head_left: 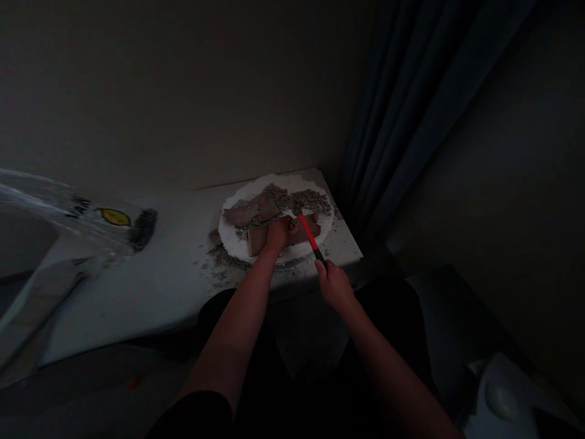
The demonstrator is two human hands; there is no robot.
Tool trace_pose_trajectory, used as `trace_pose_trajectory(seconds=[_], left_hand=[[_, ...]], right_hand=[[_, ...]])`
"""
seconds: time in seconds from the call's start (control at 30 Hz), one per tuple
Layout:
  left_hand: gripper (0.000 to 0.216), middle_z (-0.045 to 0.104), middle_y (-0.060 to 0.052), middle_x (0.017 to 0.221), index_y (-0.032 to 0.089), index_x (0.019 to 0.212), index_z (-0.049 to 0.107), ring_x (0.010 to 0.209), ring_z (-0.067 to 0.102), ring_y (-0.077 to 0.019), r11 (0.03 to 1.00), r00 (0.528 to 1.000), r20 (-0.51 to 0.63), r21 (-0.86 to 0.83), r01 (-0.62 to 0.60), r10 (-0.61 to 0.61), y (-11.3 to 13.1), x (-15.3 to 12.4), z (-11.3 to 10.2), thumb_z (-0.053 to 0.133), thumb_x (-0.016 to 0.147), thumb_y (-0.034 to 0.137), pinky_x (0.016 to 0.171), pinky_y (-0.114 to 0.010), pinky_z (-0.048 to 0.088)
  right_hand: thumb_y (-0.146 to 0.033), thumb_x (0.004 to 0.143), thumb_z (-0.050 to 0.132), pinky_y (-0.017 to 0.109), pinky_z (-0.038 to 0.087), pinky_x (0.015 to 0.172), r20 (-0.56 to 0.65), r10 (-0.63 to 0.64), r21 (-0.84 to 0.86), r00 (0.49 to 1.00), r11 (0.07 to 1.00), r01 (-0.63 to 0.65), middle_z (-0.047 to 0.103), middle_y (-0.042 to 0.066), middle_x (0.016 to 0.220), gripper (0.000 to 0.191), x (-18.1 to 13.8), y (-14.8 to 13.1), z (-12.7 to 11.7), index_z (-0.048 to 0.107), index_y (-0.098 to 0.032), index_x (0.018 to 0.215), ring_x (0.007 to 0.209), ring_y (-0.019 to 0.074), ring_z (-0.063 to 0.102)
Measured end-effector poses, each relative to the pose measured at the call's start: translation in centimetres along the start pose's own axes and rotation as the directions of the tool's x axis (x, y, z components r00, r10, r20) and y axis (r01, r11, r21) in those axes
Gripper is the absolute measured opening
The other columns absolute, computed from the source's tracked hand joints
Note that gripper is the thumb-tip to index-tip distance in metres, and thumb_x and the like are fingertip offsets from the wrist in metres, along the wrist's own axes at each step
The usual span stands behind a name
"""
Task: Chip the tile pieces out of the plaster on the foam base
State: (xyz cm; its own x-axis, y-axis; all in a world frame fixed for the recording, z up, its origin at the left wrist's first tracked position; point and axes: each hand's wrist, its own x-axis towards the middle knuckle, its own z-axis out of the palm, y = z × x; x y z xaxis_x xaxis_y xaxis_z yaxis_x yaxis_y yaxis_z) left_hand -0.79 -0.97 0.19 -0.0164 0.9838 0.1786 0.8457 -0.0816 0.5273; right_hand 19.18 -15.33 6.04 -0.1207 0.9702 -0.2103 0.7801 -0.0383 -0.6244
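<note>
Tool handle (309,233) fills the curled right hand (335,283), while the left hand (279,233) touches a brown slab (256,239), finger spread unclear.

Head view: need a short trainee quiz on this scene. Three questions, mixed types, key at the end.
1. Which hand grips the red-and-black handle?

2. True or false: in the picture, the clear plastic with the yellow mark lies to the left of the white round base.

3. Which of these is the left hand on?
A) the dark curtain
B) the brown block
C) the clear plastic

Key: 1. The right hand. 2. True. 3. B.
</note>
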Motion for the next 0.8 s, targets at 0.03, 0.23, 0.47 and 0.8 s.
trace_pose_trajectory(seconds=[0.03,0.23,0.47,0.8], left_hand=[[0.014,0.069,-0.003,0.076,0.016,0.086,0.066,0.067,0.059,-0.0147,1.000,1.000,0.001,-0.005,0.004,-0.004,0.05,-0.01,-0.04,0.060,0.078,0.027,0.063,-0.026,0.038],[0.012,0.068,-0.004,0.075,0.018,0.082,0.064,0.067,0.059,-0.0161,1.000,1.000,-0.015,0.018,-0.008,0.008,0.16,-0.04,-0.11,0.059,0.078,0.028,0.062,-0.027,0.038],[0.012,0.068,-0.004,0.076,0.017,0.081,0.064,0.068,0.059,-0.0160,1.000,1.000,-0.011,0.027,0.004,-0.003,0.33,-0.12,-0.22,0.059,0.077,0.027,0.063,-0.027,0.037],[0.017,0.068,-0.004,0.076,0.016,0.083,0.064,0.067,0.057,-0.0149,0.999,1.000,-0.002,0.035,0.001,-0.001,0.40,-0.25,-0.34,0.056,0.079,0.031,0.063,-0.026,0.036]], right_hand=[[-0.047,0.102,0.030,0.028,0.037,0.068,-0.003,-0.006,0.005,1.000,1.000,0.006,0.072,0.014,0.089,0.044,0.01,0.01,0.00,0.062,-0.016,0.101,0.086,0.0247,0.068],[-0.047,0.102,0.030,0.028,0.037,0.068,0.001,-0.003,-0.005,1.000,1.000,0.003,0.072,0.014,0.089,0.044,-0.06,0.28,0.27,0.062,-0.016,0.101,0.086,0.0246,0.068],[-0.046,0.102,0.029,0.028,0.035,0.067,-0.014,-0.034,-0.007,0.999,0.999,0.034,0.072,0.013,0.088,0.043,-0.02,0.42,0.33,0.060,-0.017,0.100,0.085,0.0245,0.068],[-0.046,0.102,0.029,0.027,0.034,0.064,-0.028,-0.049,0.029,0.998,0.998,0.050,0.071,0.012,0.085,0.044,-0.31,0.64,-0.01,0.061,-0.017,0.096,0.080,0.0228,0.067]])
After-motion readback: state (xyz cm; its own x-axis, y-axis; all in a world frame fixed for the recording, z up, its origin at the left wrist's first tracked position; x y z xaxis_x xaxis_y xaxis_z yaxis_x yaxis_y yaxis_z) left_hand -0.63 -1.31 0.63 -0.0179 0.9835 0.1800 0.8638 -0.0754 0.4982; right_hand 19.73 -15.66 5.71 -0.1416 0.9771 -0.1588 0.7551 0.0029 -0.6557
